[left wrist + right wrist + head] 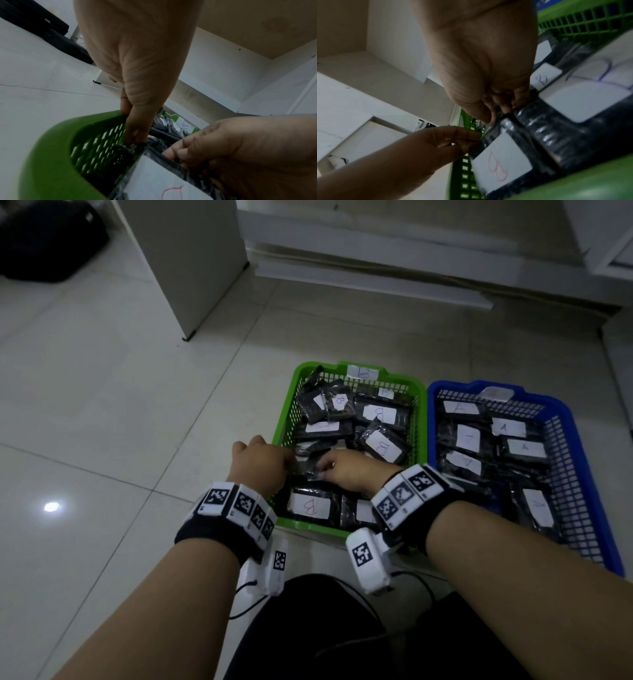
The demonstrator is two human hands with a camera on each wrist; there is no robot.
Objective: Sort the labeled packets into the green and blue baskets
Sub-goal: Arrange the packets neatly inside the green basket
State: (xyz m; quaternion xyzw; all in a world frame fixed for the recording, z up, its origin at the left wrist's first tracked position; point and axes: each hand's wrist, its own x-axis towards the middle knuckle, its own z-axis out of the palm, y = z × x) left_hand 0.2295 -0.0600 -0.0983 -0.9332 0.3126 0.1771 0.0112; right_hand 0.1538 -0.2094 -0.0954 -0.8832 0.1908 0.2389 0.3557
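The green basket (284,412) holds several black packets with white B labels. To its right, the blue basket (596,508) holds several packets labelled A. Both hands are inside the green basket's near left part. My left hand (260,463) and right hand (346,470) each pinch an end of one black packet (306,465), whose label is hidden. In the left wrist view the left hand (137,132) nips the packet's edge (123,148) by the mesh wall. In the right wrist view the right hand (498,116) grips the packet (505,125). A packet with a red B (501,162) lies below.
Both baskets stand side by side on a pale tiled floor (102,405). A white cabinet leg (191,285) rises behind at left and a white furniture base (376,268) runs along the back. A black bag (51,241) lies far left. My dark-clothed lap (325,628) is below.
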